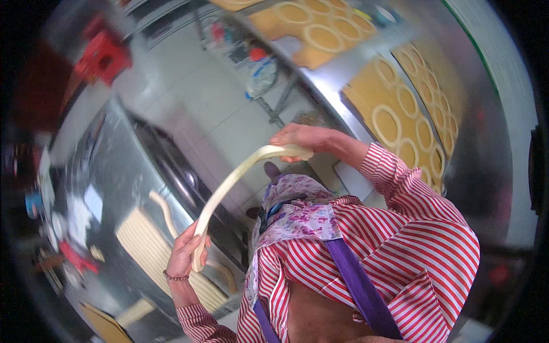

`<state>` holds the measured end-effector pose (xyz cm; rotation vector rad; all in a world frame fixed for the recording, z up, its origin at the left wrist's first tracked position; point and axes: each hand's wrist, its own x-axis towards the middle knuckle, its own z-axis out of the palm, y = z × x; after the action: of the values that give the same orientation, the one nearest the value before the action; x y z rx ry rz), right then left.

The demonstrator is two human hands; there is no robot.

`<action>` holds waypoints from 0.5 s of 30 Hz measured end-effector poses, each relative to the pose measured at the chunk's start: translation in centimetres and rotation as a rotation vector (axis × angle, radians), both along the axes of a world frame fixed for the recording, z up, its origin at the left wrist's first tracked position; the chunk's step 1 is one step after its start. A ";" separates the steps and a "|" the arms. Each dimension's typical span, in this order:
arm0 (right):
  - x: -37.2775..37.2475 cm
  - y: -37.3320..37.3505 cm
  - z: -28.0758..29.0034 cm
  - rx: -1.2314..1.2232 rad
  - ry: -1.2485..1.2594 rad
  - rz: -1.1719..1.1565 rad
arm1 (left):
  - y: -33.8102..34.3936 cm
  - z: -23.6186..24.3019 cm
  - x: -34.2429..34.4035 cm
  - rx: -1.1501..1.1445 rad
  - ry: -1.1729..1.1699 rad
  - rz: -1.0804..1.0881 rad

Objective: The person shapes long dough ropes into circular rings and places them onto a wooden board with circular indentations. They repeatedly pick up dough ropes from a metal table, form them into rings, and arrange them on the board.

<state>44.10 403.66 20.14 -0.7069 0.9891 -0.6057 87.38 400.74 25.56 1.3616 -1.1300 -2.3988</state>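
Head camera, tilted and blurred, looks down on my striped sleeves and flowered apron (297,211) with its purple strap. I hold one long rope of pale dough (229,183) stretched in the air between my hands: my left hand (186,257), low near the metal table, is closed around its lower end, and my right hand (303,140), raised and reaching toward the boards, is closed over its upper end, so the rope bows in a curve between them, touching nothing else. On the steel table (114,171) to my left lies a stack of dough ropes (151,251) side by side, plus one bent strand (163,208) loose beside them, so plenty of pieces look as yet unshaped. To my right, wooden boards (366,97) on the metal racks already carry many finished dough rings (386,123) in rows, and they seem nearly full. I judge the work well along, this rope mid-stretch and not yet closed into a ring.
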 end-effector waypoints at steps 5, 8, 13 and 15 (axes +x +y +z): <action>-11.1 8.1 -0.4 0.086 0.109 -0.222 | -7.9 0.8 -16.6 -0.139 -0.165 -0.527; -17.4 12.4 -2.1 0.130 0.201 -0.362 | -11.4 -0.3 -27.9 -0.165 -0.153 -0.790; -28.8 17.0 -3.9 0.280 0.469 -0.756 | -14.9 -3.0 -48.9 -0.487 -0.216 -1.271; -32.7 18.4 -3.4 0.157 0.837 -0.814 | -14.6 -3.9 -56.2 -1.083 0.043 -1.315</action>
<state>11.44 422.03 16.70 -0.3811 2.1251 -0.9402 31.17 386.13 21.63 0.0961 -3.2090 -1.4433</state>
